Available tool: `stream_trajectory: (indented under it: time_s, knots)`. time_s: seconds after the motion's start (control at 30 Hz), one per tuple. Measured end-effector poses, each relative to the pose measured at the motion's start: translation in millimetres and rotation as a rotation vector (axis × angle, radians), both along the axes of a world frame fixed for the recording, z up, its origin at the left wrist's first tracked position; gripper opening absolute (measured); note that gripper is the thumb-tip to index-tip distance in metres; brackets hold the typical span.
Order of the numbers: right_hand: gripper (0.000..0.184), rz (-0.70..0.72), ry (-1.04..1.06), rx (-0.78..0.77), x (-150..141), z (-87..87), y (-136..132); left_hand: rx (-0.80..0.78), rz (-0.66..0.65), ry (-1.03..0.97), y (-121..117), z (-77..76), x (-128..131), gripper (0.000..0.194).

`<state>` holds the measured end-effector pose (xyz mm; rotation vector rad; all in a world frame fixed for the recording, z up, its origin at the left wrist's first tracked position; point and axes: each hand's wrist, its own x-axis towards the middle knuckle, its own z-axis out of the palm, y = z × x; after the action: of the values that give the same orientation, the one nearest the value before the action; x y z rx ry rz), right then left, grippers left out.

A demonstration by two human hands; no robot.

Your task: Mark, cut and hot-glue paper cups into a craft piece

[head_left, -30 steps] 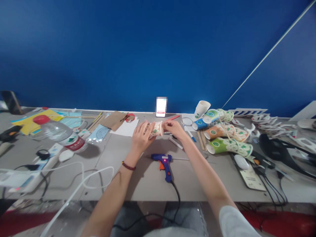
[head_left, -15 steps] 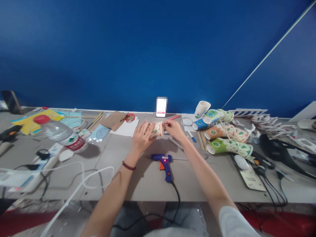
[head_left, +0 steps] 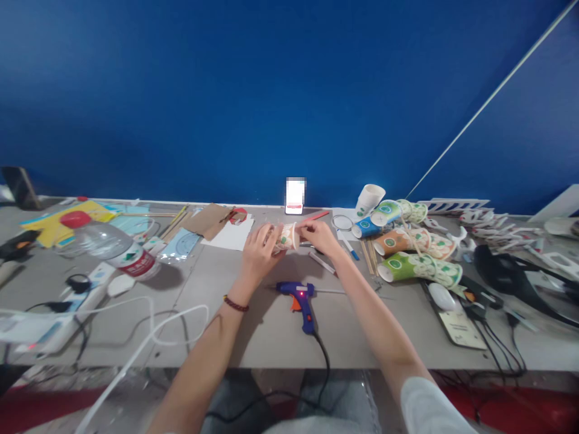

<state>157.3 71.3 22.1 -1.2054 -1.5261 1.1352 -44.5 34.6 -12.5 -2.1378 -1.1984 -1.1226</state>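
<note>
Over the middle of the table, my left hand [head_left: 260,250] is wrapped round a patterned paper cup [head_left: 286,237] lying on its side, its rim turned right. My right hand [head_left: 319,236] is at that rim, thumb and fingers pinched together; whatever is between them is too small to make out. Below both hands lies a blue glue gun [head_left: 296,296] with an orange trigger, a lit red light and a glue stick out of its back. A white stick-like piece [head_left: 322,263] rests beside my right wrist.
Several paper cups joined end to end [head_left: 423,269] lie at right, near a white cup [head_left: 370,199]. A phone [head_left: 295,196] leans on the blue wall. At left stand a tilted water bottle [head_left: 113,246], a power strip [head_left: 84,307] and loose white cables [head_left: 154,325]. Cardboard [head_left: 210,220] lies behind.
Almost nothing differs. Both hands stay at the cup, and the fingers of my right hand have shifted very slightly at its rim.
</note>
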Motion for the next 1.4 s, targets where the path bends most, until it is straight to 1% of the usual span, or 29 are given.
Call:
stream_trajectory:
  time_s: [0.1, 0.2, 0.43, 0.63, 0.77, 0.9, 1.1, 1.23, 1.4]
  knots:
    - [0.011, 0.047, 0.024, -0.038, 2.5, 1.2, 0.7, -0.020, 0.001, -0.002, 0.3, -0.2, 0.1, 0.052]
    - [0.008, 0.065, 0.023, -0.061, 3.3, 3.8, 0.6, -0.026, 0.006, -0.010, 0.2, -0.1, 0.5, 0.050]
    - [0.004, 0.033, 0.020, -0.112, 1.9, 5.6, -1.1, -0.004, 0.007, -0.003, 0.2, -1.5, 1.2, 0.050]
    - [0.004, 0.025, -0.019, -0.083, 2.5, 2.4, -0.2, 0.090, -0.009, 0.018, 0.7, -1.6, 2.2, 0.050]
    - [0.003, 0.015, -0.041, -0.060, 2.9, -0.3, 2.1, 0.056, -0.013, 0.009, 0.3, -0.8, 2.4, 0.050]
    - [0.005, 0.003, -0.036, -0.070, 3.0, -1.8, 3.0, 0.043, -0.017, 0.007, -0.3, -0.6, 2.5, 0.051]
    - [0.005, 0.005, -0.025, -0.080, 2.8, -2.3, 3.0, -0.022, -0.002, -0.005, -0.7, -0.3, 2.9, 0.050]
    - [0.005, 0.022, 0.055, -0.136, 2.3, -1.9, 2.5, 0.003, -0.008, 0.002, -0.6, 0.8, 2.3, 0.049]
    - [0.010, 0.080, 0.076, -0.109, 4.4, -2.9, 4.0, 0.018, -0.011, 0.000, -0.6, 1.2, 1.3, 0.052]
